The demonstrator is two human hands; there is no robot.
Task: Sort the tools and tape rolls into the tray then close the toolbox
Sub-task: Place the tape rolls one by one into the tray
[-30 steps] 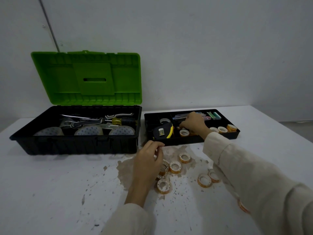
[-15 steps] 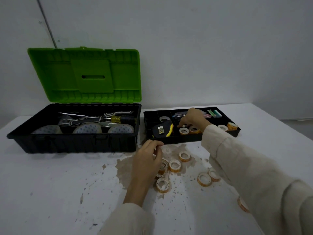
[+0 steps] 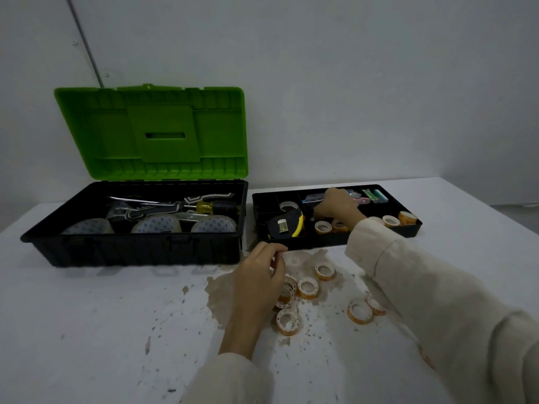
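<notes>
A: Noting handling first. The small orange-rimmed clear tape rolls (image 3: 360,311) loose on the table, nearer than the black plastic divided tray (image 3: 408,231), look light and stiff, slick on the flat faces; best pinched across the rim or hooked through the core. Several lie flat, some overlapping beside the left hand (image 3: 259,282).

B: Hand states?

A: Left hand is curled, thumb meeting fingertips just before the tray's near wall; whether it holds a roll, cannot tell. Right hand (image 3: 335,207) is inside the tray, fingers bent down over the middle compartment; grip contents hidden.

B: In the tray?

A: Black-and-yellow tape measure (image 3: 284,227) at its left end, heavier, take by the body. More rolls in the near compartments; small coloured items at the far side.

B: Surface, room?

A: White table (image 3: 102,316), stained and flecked brown before the tray. Left of the tray, the black toolbox with green lid (image 3: 151,132) stands open, tools inside. Plain pale wall behind.
</notes>
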